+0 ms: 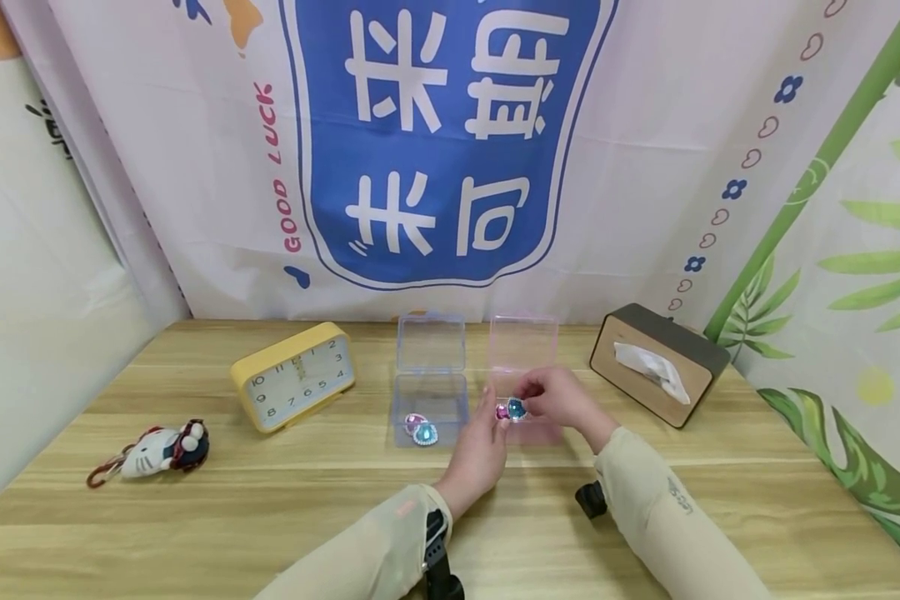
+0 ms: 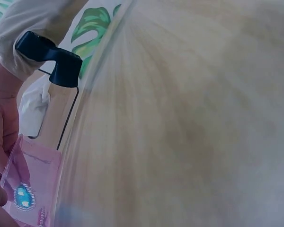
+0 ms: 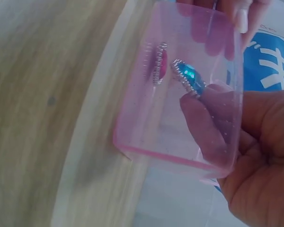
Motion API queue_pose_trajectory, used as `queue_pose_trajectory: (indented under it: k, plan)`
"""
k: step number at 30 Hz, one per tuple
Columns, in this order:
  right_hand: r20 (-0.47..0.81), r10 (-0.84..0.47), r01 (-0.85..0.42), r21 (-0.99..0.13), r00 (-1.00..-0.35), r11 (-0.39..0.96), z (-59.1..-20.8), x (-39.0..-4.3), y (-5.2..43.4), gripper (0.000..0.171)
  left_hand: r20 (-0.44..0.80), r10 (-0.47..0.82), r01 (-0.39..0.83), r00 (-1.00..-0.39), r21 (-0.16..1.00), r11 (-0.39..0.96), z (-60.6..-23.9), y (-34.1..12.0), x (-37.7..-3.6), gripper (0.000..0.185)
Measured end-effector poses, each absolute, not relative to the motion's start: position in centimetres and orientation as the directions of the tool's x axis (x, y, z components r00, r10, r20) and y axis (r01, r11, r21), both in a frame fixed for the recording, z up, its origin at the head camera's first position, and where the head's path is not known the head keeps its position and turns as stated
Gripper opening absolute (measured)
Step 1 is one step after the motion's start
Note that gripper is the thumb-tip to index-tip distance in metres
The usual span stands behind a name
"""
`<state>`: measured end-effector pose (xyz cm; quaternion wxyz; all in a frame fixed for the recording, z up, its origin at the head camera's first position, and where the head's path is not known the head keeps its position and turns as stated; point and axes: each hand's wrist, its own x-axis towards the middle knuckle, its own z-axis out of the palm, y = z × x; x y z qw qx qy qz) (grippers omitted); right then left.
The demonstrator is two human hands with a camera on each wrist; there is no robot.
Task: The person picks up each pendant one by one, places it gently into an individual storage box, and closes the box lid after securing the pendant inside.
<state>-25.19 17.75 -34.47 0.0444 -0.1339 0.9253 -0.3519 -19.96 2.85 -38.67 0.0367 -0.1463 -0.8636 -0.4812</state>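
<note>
Head view: right hand (image 1: 562, 402) pinches blue gem (image 1: 517, 409) inside pink box (image 1: 523, 342); left hand (image 1: 480, 454) fingers straight, touching box side, on desk (image 1: 270, 508).

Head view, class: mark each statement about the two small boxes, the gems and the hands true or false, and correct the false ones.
1. The right hand pinches a blue gem at the pink box. True.
2. The blue-tinted box has its lid shut. False: the lid stands open.
3. The yellow clock lies left of both boxes. True.
4. The tissue box is beside the plush toy. False: they lie at opposite ends of the table.
</note>
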Motion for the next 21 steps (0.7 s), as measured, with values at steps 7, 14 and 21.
queue_pose_trajectory:
  k: [7,14,21]
  plan:
    - [0.063,-0.307,-0.293,-0.527,-0.950,0.798,-34.6,-25.2,16.9,0.015,0.211,0.210,0.290,-0.955,0.816,0.500,-38.8,2.9,-19.9,0.053]
    - [0.123,-0.318,-0.335,-0.501,-0.940,0.798,-34.8,-25.1,16.7,0.011,0.226,0.204,0.300,-0.953,0.814,0.498,-38.7,2.9,-19.9,0.052]
    - [0.148,-0.202,-0.250,-0.593,-0.968,0.765,-33.8,-24.9,17.9,0.015,0.228,0.199,0.299,-0.953,0.812,0.502,-38.6,2.8,-19.8,0.053]
